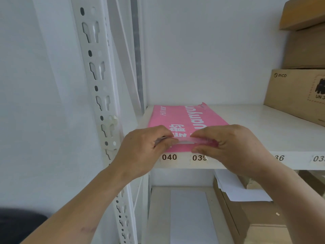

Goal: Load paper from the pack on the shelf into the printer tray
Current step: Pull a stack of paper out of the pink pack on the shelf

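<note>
A pink paper pack with white lettering lies flat on the white shelf, its near end at the shelf's front edge. My left hand pinches the near end of the pack from the left, with a thin white edge showing between its fingers. From the right, my right hand grips the same end, thumb below and fingers above. The pack's far right corner is torn and curled up. No printer or tray is in view.
Cardboard boxes are stacked at the shelf's right. A perforated white upright stands at the left. Number labels run along the shelf's front edge. Below, a lower shelf holds a white sheet, loose papers and more cardboard boxes.
</note>
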